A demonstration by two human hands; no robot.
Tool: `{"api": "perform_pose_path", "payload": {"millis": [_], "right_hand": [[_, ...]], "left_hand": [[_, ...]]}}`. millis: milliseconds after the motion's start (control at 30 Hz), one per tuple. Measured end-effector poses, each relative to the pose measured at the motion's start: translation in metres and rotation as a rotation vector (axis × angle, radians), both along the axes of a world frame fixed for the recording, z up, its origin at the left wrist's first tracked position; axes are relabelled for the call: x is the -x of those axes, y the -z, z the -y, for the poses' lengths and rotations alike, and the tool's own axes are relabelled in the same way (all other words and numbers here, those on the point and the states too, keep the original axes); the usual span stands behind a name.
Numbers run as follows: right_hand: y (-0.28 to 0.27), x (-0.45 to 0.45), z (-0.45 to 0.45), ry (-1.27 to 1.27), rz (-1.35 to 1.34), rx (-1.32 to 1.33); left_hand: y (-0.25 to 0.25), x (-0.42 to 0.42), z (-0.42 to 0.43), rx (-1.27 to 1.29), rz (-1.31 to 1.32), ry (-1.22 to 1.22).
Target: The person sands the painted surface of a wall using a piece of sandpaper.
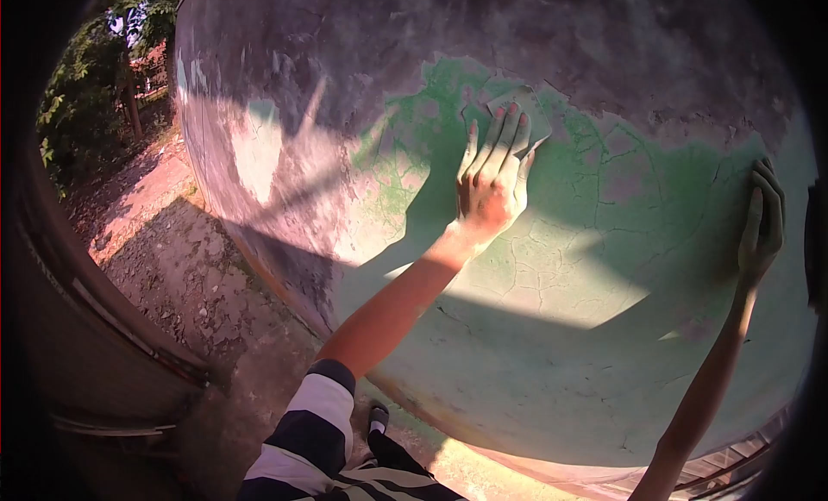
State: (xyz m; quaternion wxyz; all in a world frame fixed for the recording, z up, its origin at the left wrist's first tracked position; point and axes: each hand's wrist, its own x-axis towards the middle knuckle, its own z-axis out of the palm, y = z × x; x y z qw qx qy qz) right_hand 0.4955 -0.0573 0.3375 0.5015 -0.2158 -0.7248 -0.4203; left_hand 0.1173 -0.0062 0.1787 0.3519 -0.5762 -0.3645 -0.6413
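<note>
Fingers stretched upward, my left hand (493, 178) presses a thin, pale sheet (529, 113) flat against the wall (517, 363). The sheet's upper part and right edge show around the fingertips, and the rest is hidden under the hand. Cracked, peeling green paint surrounds it, with a bare grey-purple surface above. Farther right, in shadow, my right hand (762, 216) rests on the green wall with its fingers pointing up and slightly bent. Nothing shows in it.
Stony ground (203, 285) runs along the wall's foot at the left, with trees (95, 96) beyond. One foot (378, 417) stands below. A dark curved structure (95, 354) is at the lower left, and a slatted surface (733, 466) at the lower right.
</note>
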Motion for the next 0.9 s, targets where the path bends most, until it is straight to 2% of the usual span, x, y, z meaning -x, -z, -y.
{"api": "perform_pose_path", "payload": {"millis": [100, 167, 233, 300, 367, 433, 533, 633, 700, 767, 833, 900], "right_hand": [[-0.004, 0.003, 0.001, -0.005, 0.002, -0.012], [-0.001, 0.004, 0.002, 0.009, -0.008, -0.015], [-0.001, 0.008, 0.002, 0.015, -0.015, -0.033], [0.002, 0.022, 0.001, 0.004, -0.047, -0.035], [0.007, 0.044, 0.000, -0.030, -0.126, -0.076], [0.012, 0.078, 0.008, -0.057, -0.057, -0.114], [0.022, 0.124, 0.015, -0.095, 0.077, 0.005], [0.032, 0.158, 0.006, -0.178, 0.149, 0.088], [0.033, 0.178, -0.006, -0.200, 0.205, 0.083], [0.036, 0.195, -0.014, -0.224, 0.194, 0.096], [0.037, 0.202, -0.015, -0.058, 0.210, 0.072], [0.038, 0.200, -0.019, -0.050, 0.174, 0.078]], "left_hand": [[-0.021, 0.016, -0.020, -0.037, 0.134, -0.052], [-0.004, -0.011, -0.011, -0.037, 0.136, 0.070], [0.025, -0.034, 0.006, 0.027, -0.064, 0.127], [0.037, -0.038, 0.003, 0.021, -0.089, 0.165], [0.021, -0.021, 0.001, -0.007, -0.076, 0.126], [-0.006, 0.000, -0.005, -0.053, 0.005, 0.044], [-0.033, 0.026, -0.019, -0.057, 0.207, -0.033], [-0.018, -0.002, -0.011, -0.067, 0.213, 0.061], [0.008, -0.018, 0.001, 0.023, 0.001, 0.136], [0.014, -0.013, -0.003, 0.027, -0.084, 0.087], [-0.007, 0.008, -0.006, -0.016, -0.016, 0.031], [-0.030, 0.041, -0.022, -0.016, 0.178, -0.109]]}}
